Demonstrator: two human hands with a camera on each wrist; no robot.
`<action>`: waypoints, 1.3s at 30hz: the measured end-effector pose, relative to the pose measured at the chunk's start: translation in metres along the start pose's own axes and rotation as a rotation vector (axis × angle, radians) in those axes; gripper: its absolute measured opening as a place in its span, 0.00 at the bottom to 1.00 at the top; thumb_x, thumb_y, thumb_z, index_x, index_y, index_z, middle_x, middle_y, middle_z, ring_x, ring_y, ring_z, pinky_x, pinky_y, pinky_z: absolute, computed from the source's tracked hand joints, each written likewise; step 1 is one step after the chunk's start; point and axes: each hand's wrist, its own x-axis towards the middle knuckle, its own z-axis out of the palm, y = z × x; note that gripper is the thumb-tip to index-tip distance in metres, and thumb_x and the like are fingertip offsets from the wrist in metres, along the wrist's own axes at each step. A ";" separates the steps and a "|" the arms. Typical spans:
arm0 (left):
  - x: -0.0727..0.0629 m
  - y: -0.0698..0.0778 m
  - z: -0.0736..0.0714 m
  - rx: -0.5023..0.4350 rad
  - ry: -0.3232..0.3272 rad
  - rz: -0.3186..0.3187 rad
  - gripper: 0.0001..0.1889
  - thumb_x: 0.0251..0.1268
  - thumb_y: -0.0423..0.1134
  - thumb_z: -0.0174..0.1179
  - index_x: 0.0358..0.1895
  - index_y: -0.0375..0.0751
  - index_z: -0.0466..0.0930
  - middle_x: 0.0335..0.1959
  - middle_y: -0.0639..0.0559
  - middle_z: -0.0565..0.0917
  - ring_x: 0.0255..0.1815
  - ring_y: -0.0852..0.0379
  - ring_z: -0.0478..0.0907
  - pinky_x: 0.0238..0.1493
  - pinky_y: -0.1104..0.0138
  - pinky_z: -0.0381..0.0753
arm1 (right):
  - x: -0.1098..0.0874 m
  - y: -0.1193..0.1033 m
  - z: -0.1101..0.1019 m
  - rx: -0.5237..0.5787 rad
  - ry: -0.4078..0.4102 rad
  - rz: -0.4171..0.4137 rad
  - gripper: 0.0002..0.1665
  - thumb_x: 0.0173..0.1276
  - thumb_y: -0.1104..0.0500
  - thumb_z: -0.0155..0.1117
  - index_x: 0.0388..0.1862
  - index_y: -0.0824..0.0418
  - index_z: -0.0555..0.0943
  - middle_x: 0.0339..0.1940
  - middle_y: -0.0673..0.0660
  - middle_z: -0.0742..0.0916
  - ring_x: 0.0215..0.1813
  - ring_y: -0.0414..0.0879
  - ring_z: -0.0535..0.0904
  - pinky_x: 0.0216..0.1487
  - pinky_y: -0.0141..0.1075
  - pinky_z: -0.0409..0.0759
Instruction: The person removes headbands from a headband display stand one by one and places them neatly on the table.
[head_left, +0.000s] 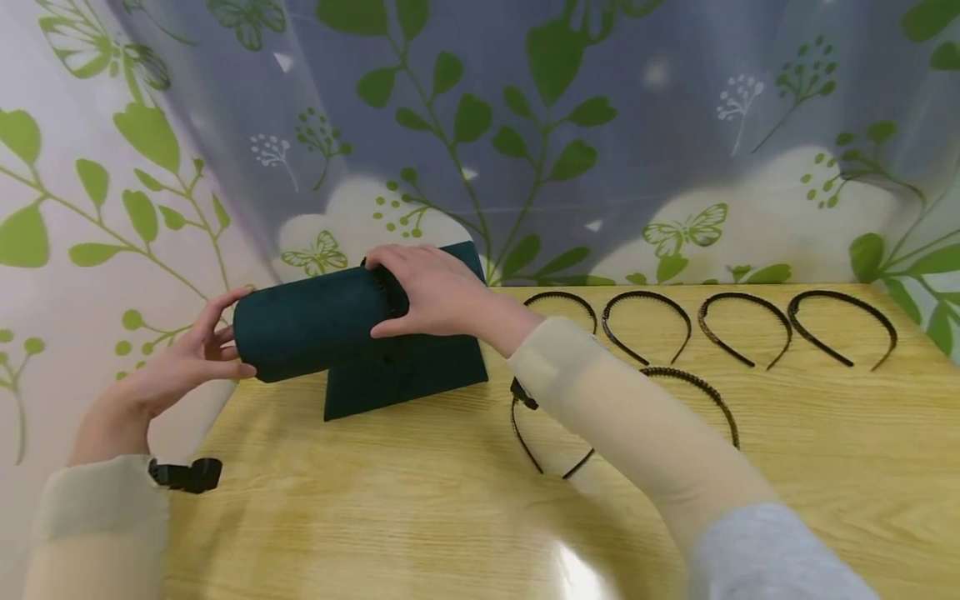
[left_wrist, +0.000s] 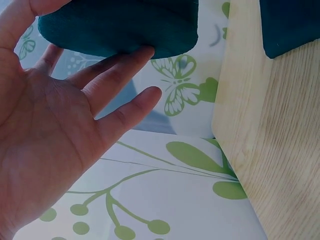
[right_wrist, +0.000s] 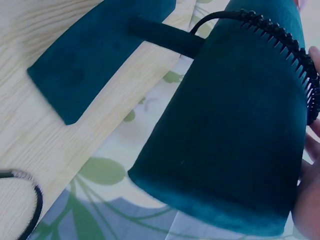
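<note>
A dark teal, velvet-covered display stand has a thick horizontal roll (head_left: pixel 307 325) joined by a short post (right_wrist: pixel 165 37) to a flat base (head_left: pixel 412 387). My left hand (head_left: pixel 183 354) holds the roll's left end, thumb on the near side and fingers around the end; in the left wrist view its fingertips (left_wrist: pixel 147 52) touch the lower edge. At the roll's right part, my right hand (head_left: pixel 438 292) grips a black toothed headband (right_wrist: pixel 280 35). This headband arches over the roll, its teeth against the fabric. Part of it is hidden beneath the right hand.
Several black headbands (head_left: pixel 652 294) lie in a row along the table's back right. More headband parts (head_left: pixel 708 387) show around the right sleeve (head_left: pixel 630 425), which covers some of them. A leaf-patterned cloth (head_left: pixel 480 167) stands behind the wooden table (head_left: pixel 337 508) and along its left side.
</note>
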 end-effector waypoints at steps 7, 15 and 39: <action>0.000 0.001 0.000 -0.017 -0.008 0.016 0.48 0.65 0.16 0.51 0.77 0.61 0.39 0.62 0.57 0.67 0.55 0.62 0.77 0.45 0.66 0.79 | -0.012 0.011 -0.001 0.001 0.026 -0.052 0.45 0.64 0.34 0.61 0.73 0.53 0.61 0.73 0.51 0.67 0.73 0.45 0.60 0.72 0.42 0.50; 0.001 0.001 0.000 -0.029 -0.027 0.040 0.48 0.66 0.15 0.49 0.77 0.60 0.38 0.62 0.57 0.68 0.54 0.61 0.77 0.45 0.66 0.79 | -0.011 0.021 -0.013 0.011 0.008 0.012 0.39 0.69 0.37 0.57 0.73 0.52 0.62 0.69 0.50 0.71 0.68 0.46 0.68 0.70 0.43 0.56; 0.000 -0.002 -0.001 -0.009 -0.014 0.023 0.48 0.66 0.16 0.50 0.77 0.60 0.37 0.63 0.57 0.68 0.56 0.62 0.76 0.46 0.67 0.78 | -0.049 0.056 -0.031 0.138 0.021 0.100 0.35 0.69 0.40 0.59 0.70 0.48 0.63 0.69 0.50 0.70 0.59 0.47 0.73 0.50 0.45 0.73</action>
